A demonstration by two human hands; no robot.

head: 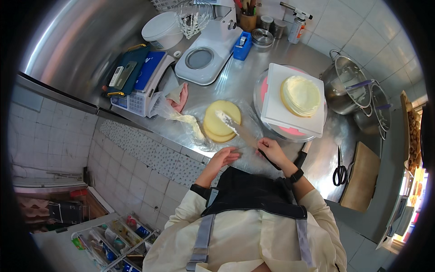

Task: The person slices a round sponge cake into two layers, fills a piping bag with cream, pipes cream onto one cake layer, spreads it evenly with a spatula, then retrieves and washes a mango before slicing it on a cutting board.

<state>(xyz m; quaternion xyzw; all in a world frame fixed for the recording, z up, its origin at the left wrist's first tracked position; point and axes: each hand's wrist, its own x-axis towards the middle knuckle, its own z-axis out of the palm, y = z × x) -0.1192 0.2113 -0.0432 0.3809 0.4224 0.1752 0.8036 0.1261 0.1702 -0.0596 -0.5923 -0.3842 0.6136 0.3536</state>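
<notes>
My right hand (271, 151) grips the black handle of an icing spatula (243, 133), whose blade is smeared with white cream and reaches over a stack of round sponge cake layers (222, 117) on clear plastic. Near the counter's edge, below the stack, my left hand (225, 157) holds nothing, its fingers apart. To the right, a round cake with pale cream on top (300, 96) rests on a square white board (272, 117), which lies on a metal turntable (259, 89) with pink showing. A piping bag with pale cream (190, 123) lies left of the layers.
Behind stand a white stand mixer (200, 66), a blue tape dispenser (242, 47) and a torch on a gas can (296, 30). A scale (136, 102) is at left. On the right are steel pots (340, 91), black-handled scissors (340, 173), a knife (300, 158) and a brown board (362, 178).
</notes>
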